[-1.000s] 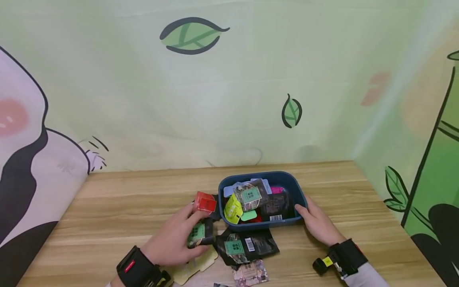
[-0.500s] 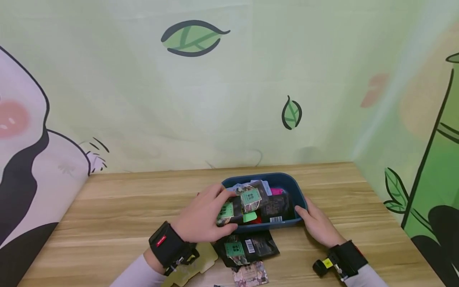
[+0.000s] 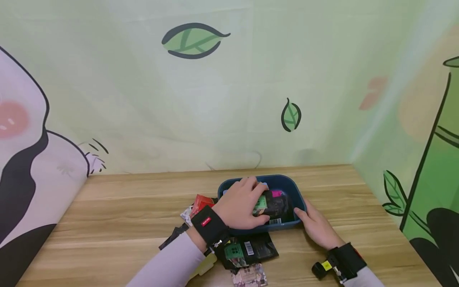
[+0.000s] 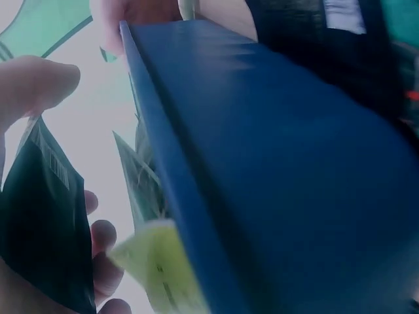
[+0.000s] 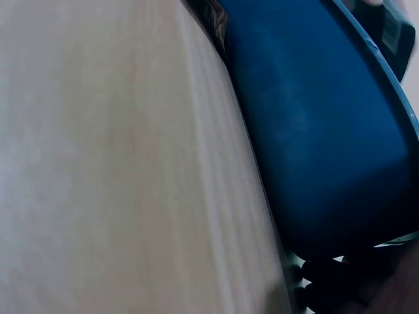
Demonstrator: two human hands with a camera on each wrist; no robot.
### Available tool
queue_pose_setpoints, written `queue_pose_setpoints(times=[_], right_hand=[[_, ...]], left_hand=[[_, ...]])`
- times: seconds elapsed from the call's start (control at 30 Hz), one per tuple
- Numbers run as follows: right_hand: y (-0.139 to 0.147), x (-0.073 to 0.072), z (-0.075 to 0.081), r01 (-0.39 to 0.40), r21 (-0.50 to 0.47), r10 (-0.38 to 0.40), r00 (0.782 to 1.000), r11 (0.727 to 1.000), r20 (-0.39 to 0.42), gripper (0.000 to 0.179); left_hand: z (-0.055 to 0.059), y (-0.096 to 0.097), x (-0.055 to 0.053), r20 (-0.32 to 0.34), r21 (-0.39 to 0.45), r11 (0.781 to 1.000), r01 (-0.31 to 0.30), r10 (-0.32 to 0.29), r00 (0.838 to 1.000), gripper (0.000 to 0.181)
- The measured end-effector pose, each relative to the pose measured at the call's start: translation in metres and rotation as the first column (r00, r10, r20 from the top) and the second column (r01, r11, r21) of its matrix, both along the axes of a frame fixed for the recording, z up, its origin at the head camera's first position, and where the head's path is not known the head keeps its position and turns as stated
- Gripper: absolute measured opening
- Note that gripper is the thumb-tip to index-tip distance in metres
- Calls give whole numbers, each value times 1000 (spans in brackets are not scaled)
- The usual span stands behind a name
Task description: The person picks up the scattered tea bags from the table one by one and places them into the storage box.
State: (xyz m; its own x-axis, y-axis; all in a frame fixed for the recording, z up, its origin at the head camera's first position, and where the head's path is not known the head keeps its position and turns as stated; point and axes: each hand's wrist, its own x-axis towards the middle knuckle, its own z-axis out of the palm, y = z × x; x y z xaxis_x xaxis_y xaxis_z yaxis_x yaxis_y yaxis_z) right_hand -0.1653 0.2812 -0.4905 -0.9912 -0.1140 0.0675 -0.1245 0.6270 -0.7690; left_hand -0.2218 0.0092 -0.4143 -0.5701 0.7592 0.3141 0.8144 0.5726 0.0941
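Note:
My left hand (image 3: pixel 238 205) is over the blue plastic bin (image 3: pixel 295 191), gripping a small black packet with a green label (image 3: pixel 274 204). In the left wrist view that black packet (image 4: pixel 46 216) is pinched between thumb and fingers, above the bin's rim. My right hand (image 3: pixel 319 225) holds the bin's right end, thumb at the rim. Inside the bin, mostly covered by my left hand, lie other packets, among them a pink one (image 3: pixel 277 193). A yellow-green packet (image 4: pixel 160 268) shows beside the bin wall in the left wrist view.
In front of the bin, a larger black packet (image 3: pixel 263 245) lies on the wooden table (image 3: pixel 143 199), with a floral packet (image 3: pixel 250 276) nearer me. A red packet (image 3: pixel 201 204) lies left of the bin. A pale yellow item (image 3: pixel 205 266) is partly under my left forearm.
My left hand picked up the black packet from left of the bin and carried it right, over the bin's contents. My right hand has stayed on the bin's right end.

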Motion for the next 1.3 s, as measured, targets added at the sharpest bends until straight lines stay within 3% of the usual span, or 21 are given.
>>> queue_pose_setpoints(times=[0.13, 0.33, 0.57, 0.7, 0.83, 1.03, 1.3], right_hand=[[-2, 0, -1, -4, -17, 4, 1000, 1000, 1, 66], [-6, 0, -1, 4, -28, -4, 1000, 1000, 10, 65], [-7, 0, 0, 0, -28, 1, 1000, 1000, 12, 65], [-7, 0, 1, -4, -31, 4, 1000, 1000, 29, 67], [-6, 0, 2, -7, -37, 8, 999, 999, 42, 68], [-3, 1, 3, 2, -28, 0, 999, 1000, 38, 69], [-3, 1, 2, -2, -20, 2, 1000, 1000, -8, 65]], left_hand=[[1, 13, -1, -13, -29, 999, -31, 31, 999, 80], [-2, 12, 2, 66, -130, 990, -58, 67, 996, 125], [-9, -5, 6, 84, -114, 993, -40, 49, 995, 129], [-5, -21, 10, 116, -89, 995, -35, 46, 992, 127], [-5, -43, 9, 159, -67, 995, -69, 79, 984, 126], [-12, -83, 1, 199, -45, 989, -140, 147, 969, 128], [-29, -130, -2, 209, -10, 974, -226, 223, 952, 124]])
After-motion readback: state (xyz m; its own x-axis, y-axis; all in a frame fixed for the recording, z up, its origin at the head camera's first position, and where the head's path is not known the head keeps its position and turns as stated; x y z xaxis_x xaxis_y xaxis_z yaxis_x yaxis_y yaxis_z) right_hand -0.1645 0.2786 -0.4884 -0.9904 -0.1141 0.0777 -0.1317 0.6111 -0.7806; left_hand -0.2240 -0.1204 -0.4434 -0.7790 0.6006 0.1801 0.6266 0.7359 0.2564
